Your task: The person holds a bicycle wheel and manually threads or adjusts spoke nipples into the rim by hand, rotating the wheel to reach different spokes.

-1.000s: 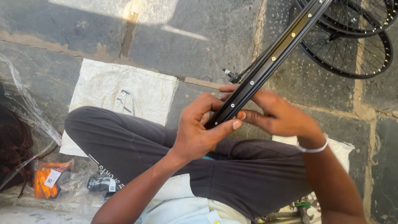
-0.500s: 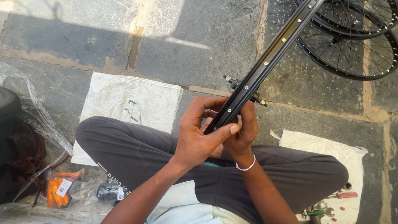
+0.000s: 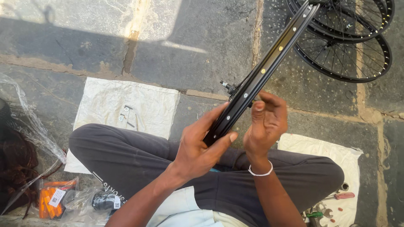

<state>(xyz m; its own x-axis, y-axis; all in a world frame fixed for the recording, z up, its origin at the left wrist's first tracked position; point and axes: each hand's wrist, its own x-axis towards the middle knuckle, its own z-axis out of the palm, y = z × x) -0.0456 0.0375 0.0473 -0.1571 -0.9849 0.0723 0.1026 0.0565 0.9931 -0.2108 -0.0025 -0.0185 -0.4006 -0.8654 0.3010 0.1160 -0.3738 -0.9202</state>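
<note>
The left hand (image 3: 200, 149) grips the black wheel rim (image 3: 256, 82) (seen edge-on), while right hand (image 3: 265, 126) fingers curl against it.

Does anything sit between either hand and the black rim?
Nothing visible does. The left hand grips the rim at its near end, thumb across the inner face. The right hand sits against the rim's right side, fingers touching it.

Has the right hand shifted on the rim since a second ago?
Yes. The right hand has slid down the black rim toward the left hand and now stands upright, off the right knee's side.
</note>
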